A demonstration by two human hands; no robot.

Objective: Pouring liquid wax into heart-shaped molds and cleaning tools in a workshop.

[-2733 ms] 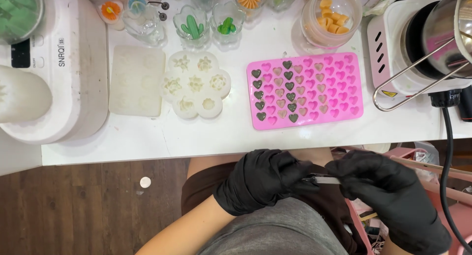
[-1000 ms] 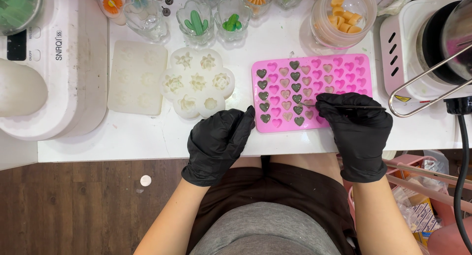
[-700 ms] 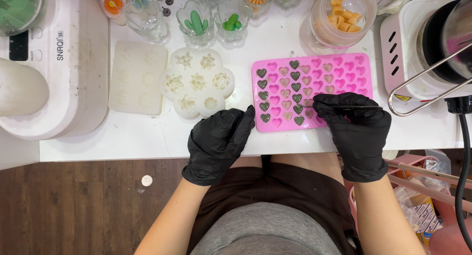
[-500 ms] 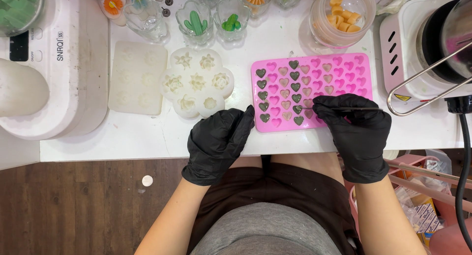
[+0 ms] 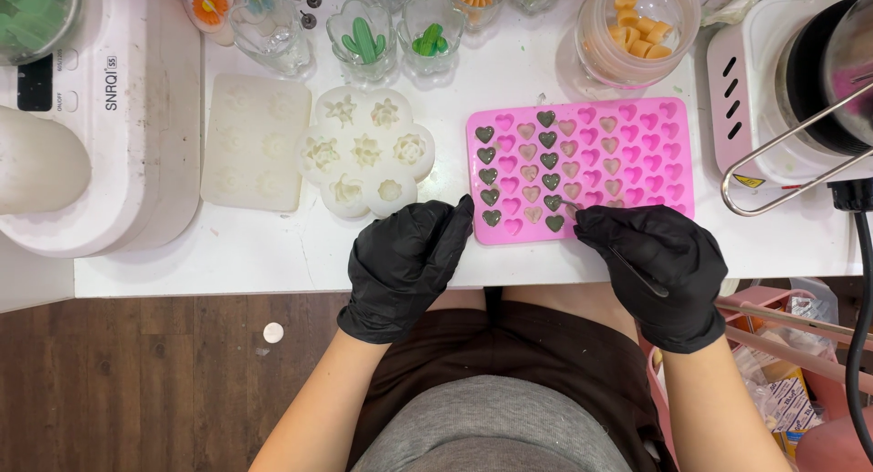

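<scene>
Tweezers: your right hand [image 5: 657, 267] pinches a pair of slim metal tweezers [image 5: 627, 261]; the tip sits at a heart cavity in the near rows of the pink mold, around the mold's middle columns.
Tweezers' axis: the long axis runs on a diagonal, tip pointing far and left, back end pointing near and right over your knuckles.
Right grip: clenched around the tweezers, fingers curled over the shaft.
Left hand: your left hand [image 5: 405, 263] lies flat on the white table [image 5: 273, 249], fingers straight, fingertips touching the mold's near left corner; it grasps nothing.
Mold: the pink heart-cavity silicone mold [image 5: 677, 135] lies with its long side left to right, just far of both hands. Dark green hearts fill its left column and another column a little to the right; pale beige hearts sit between and just right of them; the remaining cavities on the right look pink.
Hidden: your right hand covers the mold's near right corner and most of the tweezers' shaft, so only the tip and the back end show. Whether the tip holds anything is too small to tell.
Cut off: the white appliance [image 5: 118, 145] on the left and the pink-and-white hot plate [image 5: 746, 90] on the right run out of view.
Nearby: a white flower-shaped mold [image 5: 366, 152] lies left of the pink one.
</scene>
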